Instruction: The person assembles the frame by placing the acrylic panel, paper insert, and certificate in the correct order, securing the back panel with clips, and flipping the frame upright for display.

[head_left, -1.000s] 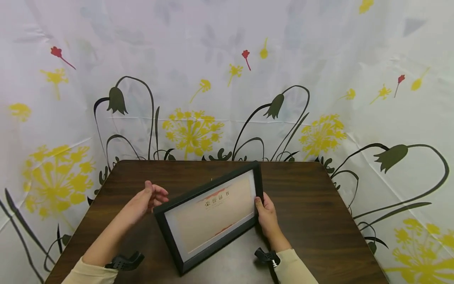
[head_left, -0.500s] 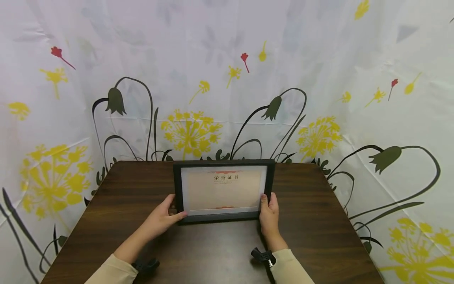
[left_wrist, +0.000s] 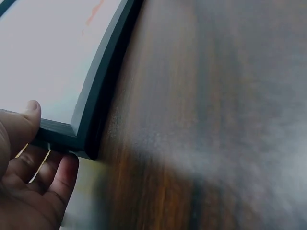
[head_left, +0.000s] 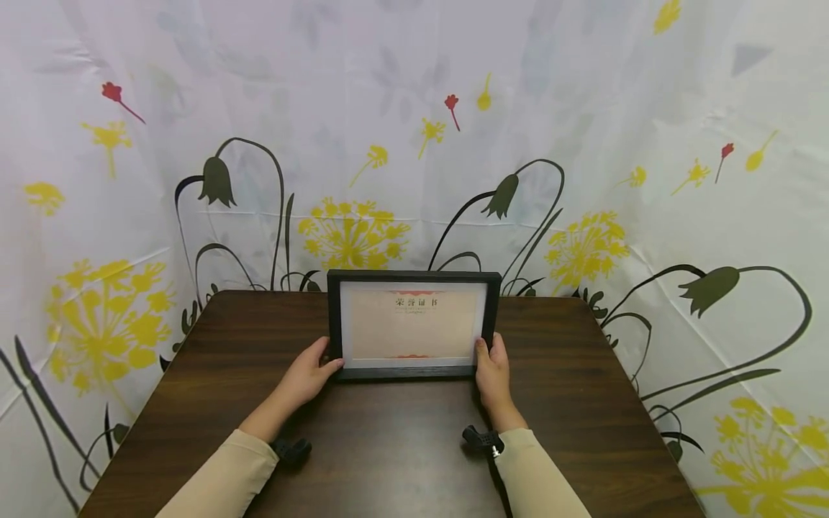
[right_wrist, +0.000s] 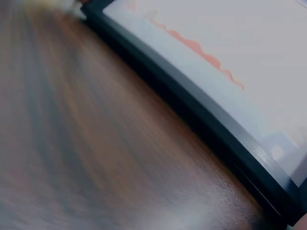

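Note:
A black picture frame (head_left: 414, 373) faces me in the head view, level from side to side and tilted up above the table. Inside it is a cream certificate (head_left: 414, 331) with red trim and Chinese characters. My left hand (head_left: 307, 374) grips the lower left corner, its thumb on the front; in the left wrist view the fingers (left_wrist: 62, 177) curl underneath. At the lower right side my right hand (head_left: 494, 370) holds the frame, thumb in front, other fingers partly hidden behind. Only a sliver of that hand shows in the right wrist view. Whether the lower edge touches the table, I cannot tell.
The dark wood-grain table (head_left: 401, 453) spreads beneath both forearms. A pale curtain (head_left: 388, 72) printed with flowers hangs right behind its far edge. Black wrist devices (head_left: 293, 452) are worn at both sleeves' ends.
My left hand has come from beside the frame's left corner to grip it. The frame has turned from slanted to level and moved farther from me, with the right hand keeping its hold.

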Demonstrator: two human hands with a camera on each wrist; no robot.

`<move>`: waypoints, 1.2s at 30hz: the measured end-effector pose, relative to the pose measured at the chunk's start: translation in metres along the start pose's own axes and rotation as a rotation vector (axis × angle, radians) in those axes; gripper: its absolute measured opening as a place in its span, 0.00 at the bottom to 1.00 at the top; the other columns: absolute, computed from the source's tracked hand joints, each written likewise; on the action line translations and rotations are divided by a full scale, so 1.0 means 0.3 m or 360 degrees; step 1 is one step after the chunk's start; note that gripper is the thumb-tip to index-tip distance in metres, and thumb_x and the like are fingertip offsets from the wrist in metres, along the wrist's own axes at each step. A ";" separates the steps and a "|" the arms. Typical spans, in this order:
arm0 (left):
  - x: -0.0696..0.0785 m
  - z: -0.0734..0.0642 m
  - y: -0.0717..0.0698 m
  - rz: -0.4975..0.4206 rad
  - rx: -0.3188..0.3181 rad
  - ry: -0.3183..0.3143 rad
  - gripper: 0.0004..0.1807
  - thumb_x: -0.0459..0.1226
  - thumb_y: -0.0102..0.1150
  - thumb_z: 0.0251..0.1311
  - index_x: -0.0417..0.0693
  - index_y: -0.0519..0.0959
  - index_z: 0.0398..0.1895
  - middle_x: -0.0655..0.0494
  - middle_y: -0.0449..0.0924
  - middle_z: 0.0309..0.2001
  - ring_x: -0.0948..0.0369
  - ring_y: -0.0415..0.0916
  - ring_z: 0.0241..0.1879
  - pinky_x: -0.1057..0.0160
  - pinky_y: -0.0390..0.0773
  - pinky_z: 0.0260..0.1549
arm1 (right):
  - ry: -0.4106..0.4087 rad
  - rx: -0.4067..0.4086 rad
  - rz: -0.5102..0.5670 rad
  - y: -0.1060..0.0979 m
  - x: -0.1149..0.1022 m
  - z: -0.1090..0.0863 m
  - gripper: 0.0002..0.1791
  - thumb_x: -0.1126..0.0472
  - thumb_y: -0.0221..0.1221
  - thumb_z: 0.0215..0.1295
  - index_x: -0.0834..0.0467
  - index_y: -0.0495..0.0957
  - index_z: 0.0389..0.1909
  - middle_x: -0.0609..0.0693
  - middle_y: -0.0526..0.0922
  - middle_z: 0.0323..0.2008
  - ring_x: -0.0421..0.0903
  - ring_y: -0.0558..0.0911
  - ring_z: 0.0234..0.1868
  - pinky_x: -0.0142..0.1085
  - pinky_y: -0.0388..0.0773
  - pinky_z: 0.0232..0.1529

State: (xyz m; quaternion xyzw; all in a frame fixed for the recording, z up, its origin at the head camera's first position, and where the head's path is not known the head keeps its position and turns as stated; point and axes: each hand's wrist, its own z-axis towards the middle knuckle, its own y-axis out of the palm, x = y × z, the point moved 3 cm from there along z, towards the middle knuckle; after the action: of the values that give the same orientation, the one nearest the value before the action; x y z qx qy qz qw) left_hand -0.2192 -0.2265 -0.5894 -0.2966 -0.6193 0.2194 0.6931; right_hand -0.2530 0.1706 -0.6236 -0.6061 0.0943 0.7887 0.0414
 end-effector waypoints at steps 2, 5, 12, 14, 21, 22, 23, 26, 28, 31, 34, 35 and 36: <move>-0.006 0.009 0.002 -0.0058 0.0019 -0.0007 0.30 0.43 0.63 0.79 0.31 0.71 0.73 0.28 0.80 0.65 0.34 0.78 0.66 0.32 0.75 0.66 | 0.0004 -0.0006 0.0003 0.004 0.004 0.017 0.14 0.60 0.56 0.85 0.66 0.74 0.60 0.53 0.81 0.49 0.41 0.77 0.53 0.29 0.74 0.56; -0.019 0.017 0.008 -0.0152 0.0021 -0.0039 0.28 0.44 0.62 0.80 0.34 0.73 0.72 0.31 0.81 0.64 0.36 0.79 0.65 0.34 0.76 0.65 | 0.0009 -0.0004 0.0013 0.009 0.008 0.030 0.13 0.61 0.56 0.85 0.67 0.74 0.59 0.54 0.81 0.49 0.41 0.78 0.52 0.30 0.74 0.56; -0.047 0.020 0.025 -0.0284 0.0019 -0.0094 0.28 0.45 0.61 0.81 0.34 0.73 0.72 0.31 0.78 0.70 0.35 0.75 0.71 0.33 0.72 0.71 | -0.0003 -0.0016 0.0022 0.011 0.015 0.034 0.14 0.61 0.56 0.85 0.67 0.73 0.60 0.52 0.81 0.49 0.41 0.78 0.53 0.29 0.73 0.57; -0.047 0.019 0.027 -0.0321 0.0028 -0.0097 0.28 0.44 0.61 0.81 0.34 0.73 0.72 0.31 0.78 0.69 0.36 0.75 0.70 0.34 0.72 0.70 | -0.0012 -0.0016 0.0005 0.011 0.017 0.037 0.14 0.61 0.56 0.85 0.67 0.73 0.60 0.52 0.82 0.49 0.41 0.78 0.53 0.29 0.73 0.57; -0.046 0.008 0.039 -0.0384 0.0020 -0.0141 0.28 0.43 0.61 0.81 0.34 0.73 0.73 0.32 0.79 0.68 0.39 0.77 0.68 0.37 0.75 0.68 | 0.0028 -0.0046 -0.0025 0.001 0.022 0.034 0.15 0.60 0.56 0.85 0.66 0.74 0.62 0.53 0.81 0.52 0.40 0.77 0.55 0.26 0.73 0.58; -0.048 0.007 0.040 -0.0385 0.0018 -0.0146 0.28 0.43 0.61 0.81 0.33 0.72 0.73 0.31 0.79 0.69 0.39 0.77 0.68 0.36 0.74 0.69 | 0.0036 -0.0053 -0.0026 0.000 0.023 0.034 0.15 0.60 0.56 0.85 0.66 0.74 0.63 0.53 0.81 0.53 0.40 0.77 0.56 0.26 0.72 0.59; -0.049 0.005 0.041 -0.0383 0.0021 -0.0150 0.29 0.44 0.62 0.81 0.33 0.72 0.74 0.31 0.78 0.70 0.38 0.77 0.69 0.36 0.74 0.69 | 0.0044 -0.0060 -0.0030 0.000 0.023 0.032 0.16 0.60 0.56 0.85 0.65 0.74 0.63 0.53 0.81 0.54 0.39 0.77 0.57 0.25 0.72 0.59; -0.052 0.002 0.043 -0.0402 0.0029 -0.0155 0.30 0.44 0.62 0.81 0.33 0.71 0.74 0.30 0.77 0.70 0.38 0.76 0.70 0.35 0.73 0.70 | 0.0054 -0.0083 -0.0021 0.000 0.024 0.029 0.18 0.60 0.55 0.86 0.64 0.72 0.67 0.53 0.81 0.59 0.39 0.77 0.62 0.25 0.72 0.64; -0.052 0.002 0.044 -0.0414 0.0032 -0.0151 0.29 0.43 0.62 0.81 0.33 0.72 0.74 0.31 0.78 0.69 0.39 0.77 0.69 0.36 0.73 0.70 | 0.0051 -0.0084 -0.0018 0.001 0.024 0.029 0.17 0.60 0.55 0.86 0.64 0.72 0.67 0.52 0.81 0.58 0.39 0.77 0.62 0.25 0.72 0.64; -0.052 0.003 0.044 -0.0424 0.0039 -0.0150 0.28 0.43 0.61 0.81 0.34 0.72 0.73 0.32 0.79 0.68 0.40 0.78 0.68 0.37 0.74 0.69 | 0.0046 -0.0073 -0.0014 0.000 0.024 0.027 0.15 0.60 0.55 0.86 0.64 0.73 0.64 0.50 0.81 0.54 0.40 0.78 0.59 0.27 0.73 0.62; -0.054 0.003 0.042 -0.0435 0.0036 -0.0151 0.29 0.43 0.61 0.81 0.34 0.71 0.74 0.32 0.78 0.70 0.39 0.77 0.69 0.36 0.74 0.70 | 0.0045 -0.0067 -0.0011 0.000 0.022 0.026 0.14 0.60 0.56 0.86 0.64 0.74 0.62 0.49 0.81 0.52 0.41 0.78 0.57 0.27 0.74 0.60; -0.055 0.003 0.042 -0.0436 0.0035 -0.0152 0.29 0.43 0.61 0.81 0.34 0.71 0.75 0.32 0.78 0.70 0.39 0.76 0.69 0.36 0.73 0.70 | 0.0049 -0.0072 -0.0003 0.001 0.021 0.026 0.15 0.60 0.55 0.86 0.64 0.73 0.63 0.49 0.81 0.52 0.41 0.78 0.58 0.27 0.74 0.61; -0.056 0.003 0.042 -0.0438 0.0033 -0.0153 0.29 0.43 0.61 0.81 0.34 0.71 0.75 0.32 0.77 0.71 0.39 0.76 0.70 0.35 0.73 0.70 | 0.0051 -0.0075 -0.0007 0.001 0.022 0.028 0.15 0.60 0.55 0.86 0.64 0.73 0.63 0.49 0.81 0.52 0.41 0.78 0.58 0.27 0.73 0.61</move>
State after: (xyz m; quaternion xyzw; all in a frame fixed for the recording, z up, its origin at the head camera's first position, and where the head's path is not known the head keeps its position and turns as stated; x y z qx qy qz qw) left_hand -0.2217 -0.2285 -0.6103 -0.1909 -0.6844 0.1425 0.6891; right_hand -0.2627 0.1718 -0.6277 -0.6197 0.0749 0.7808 0.0273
